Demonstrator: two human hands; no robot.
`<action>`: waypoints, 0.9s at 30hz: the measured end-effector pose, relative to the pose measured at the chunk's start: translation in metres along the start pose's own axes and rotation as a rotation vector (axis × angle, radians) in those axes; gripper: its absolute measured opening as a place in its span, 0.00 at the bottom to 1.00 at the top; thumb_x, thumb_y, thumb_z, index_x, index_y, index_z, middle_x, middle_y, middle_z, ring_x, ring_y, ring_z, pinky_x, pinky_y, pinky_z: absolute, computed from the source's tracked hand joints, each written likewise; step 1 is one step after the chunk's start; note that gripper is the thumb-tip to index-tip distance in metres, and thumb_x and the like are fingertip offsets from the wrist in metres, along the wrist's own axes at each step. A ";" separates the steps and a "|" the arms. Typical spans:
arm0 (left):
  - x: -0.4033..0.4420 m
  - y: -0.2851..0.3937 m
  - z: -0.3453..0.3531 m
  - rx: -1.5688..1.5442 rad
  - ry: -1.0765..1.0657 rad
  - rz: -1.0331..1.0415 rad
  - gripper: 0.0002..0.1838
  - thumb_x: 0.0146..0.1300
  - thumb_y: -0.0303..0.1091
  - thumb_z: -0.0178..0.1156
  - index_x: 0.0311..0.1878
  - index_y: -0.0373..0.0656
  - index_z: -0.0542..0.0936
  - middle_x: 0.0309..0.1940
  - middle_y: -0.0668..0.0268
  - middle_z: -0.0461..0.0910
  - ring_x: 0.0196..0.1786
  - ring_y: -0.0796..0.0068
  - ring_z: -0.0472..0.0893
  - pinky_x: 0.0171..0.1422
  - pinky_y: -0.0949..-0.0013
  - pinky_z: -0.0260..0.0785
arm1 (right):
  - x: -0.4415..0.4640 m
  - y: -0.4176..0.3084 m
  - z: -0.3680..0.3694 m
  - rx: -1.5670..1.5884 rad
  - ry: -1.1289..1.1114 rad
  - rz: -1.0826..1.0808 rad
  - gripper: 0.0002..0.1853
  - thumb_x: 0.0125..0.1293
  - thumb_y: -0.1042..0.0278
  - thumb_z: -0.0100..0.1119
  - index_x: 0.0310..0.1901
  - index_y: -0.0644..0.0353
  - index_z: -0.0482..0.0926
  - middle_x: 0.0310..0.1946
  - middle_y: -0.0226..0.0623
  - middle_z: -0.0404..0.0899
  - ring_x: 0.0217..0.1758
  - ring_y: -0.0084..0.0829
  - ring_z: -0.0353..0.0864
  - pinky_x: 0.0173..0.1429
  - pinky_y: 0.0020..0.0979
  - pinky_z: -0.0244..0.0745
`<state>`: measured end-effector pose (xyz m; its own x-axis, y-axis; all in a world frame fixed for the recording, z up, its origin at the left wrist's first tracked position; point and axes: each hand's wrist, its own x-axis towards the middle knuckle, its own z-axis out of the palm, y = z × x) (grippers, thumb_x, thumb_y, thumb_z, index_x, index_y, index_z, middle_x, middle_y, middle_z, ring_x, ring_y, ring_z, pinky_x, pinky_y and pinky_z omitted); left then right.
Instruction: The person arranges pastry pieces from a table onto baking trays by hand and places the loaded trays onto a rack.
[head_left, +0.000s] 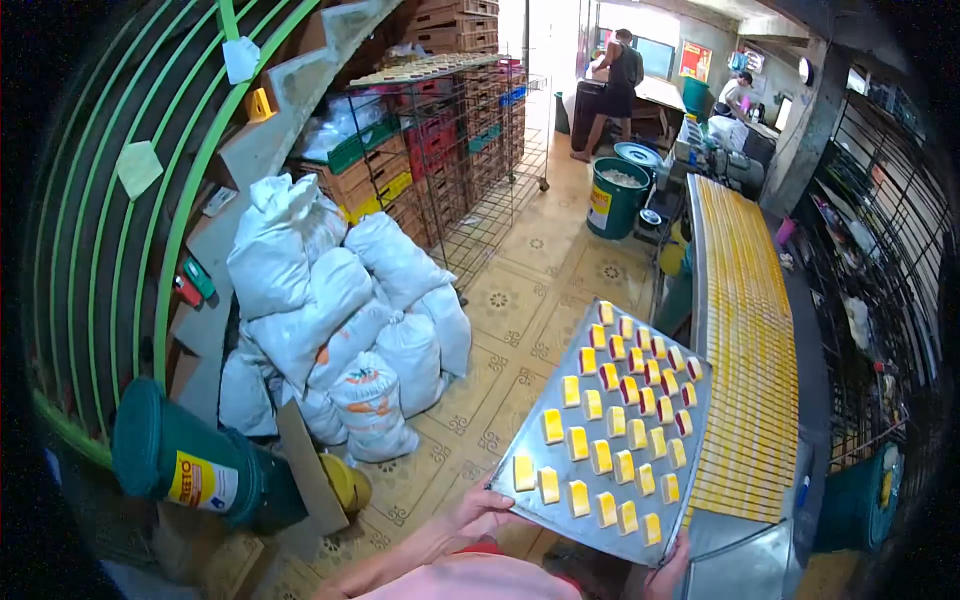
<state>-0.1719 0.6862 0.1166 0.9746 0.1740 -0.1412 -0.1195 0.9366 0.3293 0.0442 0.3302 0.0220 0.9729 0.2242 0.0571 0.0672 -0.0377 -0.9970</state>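
A metal baking tray (pixel 540 500) is held out in front of me, tilted across my view. My left hand (pixel 485 514) grips its near left corner, and my right hand (pixel 668 572) grips its near right corner. Rows of small yellow-topped pastry pieces (pixel 600 457) stand spaced apart on the tray; some toward the far side show a dark red filling. Just right of the tray, a long table bears many close rows of yellow pastry strips (pixel 745 340). Most fingers of both hands are hidden under the tray.
White sacks (pixel 330 290) are piled at left beside stairs. A wire rack trolley (pixel 440 160) stands behind them, near stacked crates (pixel 425 140). Green barrels (pixel 612 198) stand ahead and at lower left. Two people (pixel 622 85) work at the back. Patterned tile floor (pixel 490 370) runs between.
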 end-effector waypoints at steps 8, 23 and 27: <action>0.069 0.139 -0.006 0.046 0.054 0.231 0.41 0.61 0.27 0.59 0.78 0.34 0.57 0.74 0.48 0.66 0.74 0.50 0.70 0.78 0.41 0.60 | 0.056 0.057 0.122 -0.292 -0.383 0.341 0.11 0.77 0.66 0.50 0.53 0.62 0.76 0.19 0.34 0.74 0.20 0.25 0.76 0.24 0.30 0.72; 0.290 0.379 0.018 0.137 -0.011 0.731 0.38 0.59 0.26 0.59 0.74 0.30 0.62 0.70 0.49 0.72 0.71 0.49 0.73 0.75 0.39 0.65 | 0.361 0.237 0.240 -0.501 -0.612 0.639 0.16 0.73 0.62 0.56 0.54 0.64 0.77 0.29 0.38 0.79 0.27 0.30 0.78 0.30 0.33 0.74; 0.355 0.454 0.018 0.163 -0.012 0.825 0.37 0.60 0.27 0.59 0.74 0.31 0.62 0.70 0.49 0.71 0.72 0.49 0.72 0.75 0.39 0.65 | 0.452 0.195 0.289 -0.435 -0.429 0.532 0.10 0.74 0.67 0.53 0.50 0.62 0.75 0.26 0.34 0.76 0.21 0.25 0.76 0.24 0.30 0.74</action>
<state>0.1234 1.1681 0.2324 0.5888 0.7797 0.2131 -0.7665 0.4550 0.4533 0.4334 0.7058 -0.1611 0.7352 0.4205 -0.5316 -0.2143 -0.5998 -0.7709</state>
